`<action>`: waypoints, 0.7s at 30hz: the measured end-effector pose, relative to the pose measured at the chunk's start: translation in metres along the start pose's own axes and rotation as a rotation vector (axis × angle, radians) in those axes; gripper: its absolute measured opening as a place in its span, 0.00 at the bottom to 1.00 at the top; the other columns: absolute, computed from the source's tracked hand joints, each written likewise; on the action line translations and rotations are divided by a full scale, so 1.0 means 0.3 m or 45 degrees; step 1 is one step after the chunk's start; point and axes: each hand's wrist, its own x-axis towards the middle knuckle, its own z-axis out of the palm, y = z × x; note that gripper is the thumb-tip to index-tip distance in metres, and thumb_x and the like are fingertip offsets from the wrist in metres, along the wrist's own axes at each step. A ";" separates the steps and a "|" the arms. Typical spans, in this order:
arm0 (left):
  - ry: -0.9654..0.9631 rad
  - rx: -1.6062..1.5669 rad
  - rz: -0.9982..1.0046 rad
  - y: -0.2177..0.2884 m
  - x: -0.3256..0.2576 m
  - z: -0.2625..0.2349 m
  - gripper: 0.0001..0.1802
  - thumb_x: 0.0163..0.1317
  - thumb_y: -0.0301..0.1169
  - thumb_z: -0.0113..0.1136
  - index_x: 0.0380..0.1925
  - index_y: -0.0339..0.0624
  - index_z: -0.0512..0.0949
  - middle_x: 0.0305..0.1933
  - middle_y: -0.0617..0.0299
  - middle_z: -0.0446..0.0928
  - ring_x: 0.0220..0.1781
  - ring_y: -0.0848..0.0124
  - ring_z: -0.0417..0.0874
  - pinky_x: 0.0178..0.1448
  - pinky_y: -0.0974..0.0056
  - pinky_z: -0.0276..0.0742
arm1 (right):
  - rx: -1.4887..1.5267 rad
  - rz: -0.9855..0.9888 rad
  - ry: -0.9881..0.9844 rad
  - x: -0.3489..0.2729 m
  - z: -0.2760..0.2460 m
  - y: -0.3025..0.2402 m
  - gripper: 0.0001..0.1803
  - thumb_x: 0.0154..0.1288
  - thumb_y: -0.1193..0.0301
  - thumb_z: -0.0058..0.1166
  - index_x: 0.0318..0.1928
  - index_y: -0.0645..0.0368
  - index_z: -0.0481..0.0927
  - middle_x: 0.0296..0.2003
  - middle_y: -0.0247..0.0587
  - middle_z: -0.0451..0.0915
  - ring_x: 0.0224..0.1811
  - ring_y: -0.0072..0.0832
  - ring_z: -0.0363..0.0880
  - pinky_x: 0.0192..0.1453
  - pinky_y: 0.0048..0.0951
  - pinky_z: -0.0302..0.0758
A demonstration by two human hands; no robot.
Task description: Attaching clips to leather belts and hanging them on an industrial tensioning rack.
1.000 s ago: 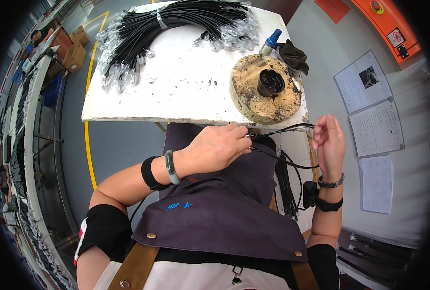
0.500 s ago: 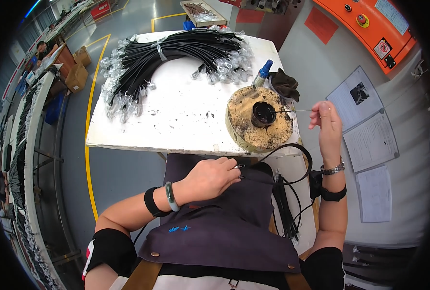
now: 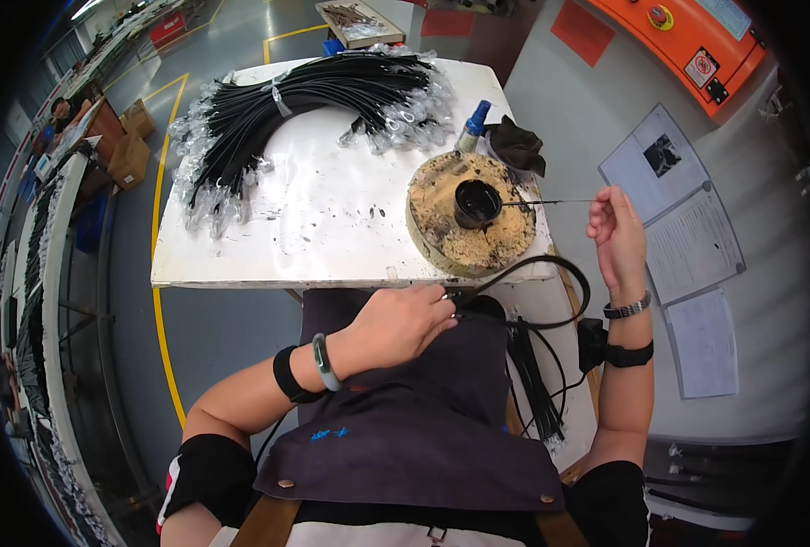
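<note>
My right hand (image 3: 616,235) is raised right of the table, fingers pinched on the end of a thin metal rod (image 3: 569,201). The rod lies nearly level, its far part coated black, with its tip at the rim of a small black pot (image 3: 476,202). Black liquid shows in the pot, which sits in a round tan, black-stained block (image 3: 432,232). Over my apron, my left hand (image 3: 403,321) is closed on the ends of a black cord (image 3: 584,290) that loops out to the right. Small metal bits show at its fingertips; their shape is unclear.
A tied bundle of black cords (image 3: 332,96) with clear-wrapped ends lies on the white table (image 3: 287,260). Behind the block stand a blue-capped bottle (image 3: 474,126) and a dark cloth (image 3: 517,146). More black cords (image 3: 534,383) hang right of my lap. Papers (image 3: 692,239) cover the right wall.
My right hand has drawn the rod a little rightward, so its tip has gone from inside the pot to the rim. My left hand keeps its grip on the cord. The view has shifted slightly.
</note>
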 end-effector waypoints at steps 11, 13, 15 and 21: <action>0.143 -0.083 -0.023 0.041 0.090 0.031 0.09 0.59 0.33 0.53 0.26 0.41 0.70 0.26 0.56 0.67 0.27 0.57 0.73 0.28 0.57 0.69 | 0.000 -0.002 0.100 -0.295 -0.007 -0.046 0.16 0.72 0.63 0.36 0.31 0.59 0.68 0.24 0.33 0.68 0.21 0.16 0.64 0.20 0.16 0.65; 0.151 -0.068 -0.028 0.050 0.086 0.037 0.09 0.59 0.33 0.54 0.26 0.41 0.70 0.26 0.57 0.67 0.27 0.57 0.73 0.28 0.57 0.69 | -0.021 -0.019 0.125 -0.325 -0.012 -0.036 0.16 0.72 0.63 0.36 0.31 0.60 0.68 0.24 0.34 0.68 0.21 0.16 0.64 0.19 0.16 0.65; 0.148 -0.072 -0.042 0.054 0.081 0.044 0.09 0.59 0.33 0.54 0.26 0.41 0.70 0.26 0.56 0.67 0.26 0.57 0.73 0.28 0.57 0.68 | -0.045 -0.013 0.175 -0.347 -0.014 -0.023 0.16 0.72 0.63 0.35 0.31 0.60 0.68 0.23 0.35 0.68 0.20 0.16 0.64 0.19 0.16 0.66; 0.130 -0.053 -0.038 0.069 0.074 0.042 0.10 0.60 0.34 0.52 0.24 0.40 0.71 0.25 0.58 0.67 0.28 0.59 0.74 0.27 0.59 0.71 | -0.016 -0.039 0.189 -0.372 0.000 -0.005 0.16 0.72 0.63 0.35 0.30 0.60 0.68 0.23 0.35 0.69 0.20 0.16 0.65 0.18 0.16 0.66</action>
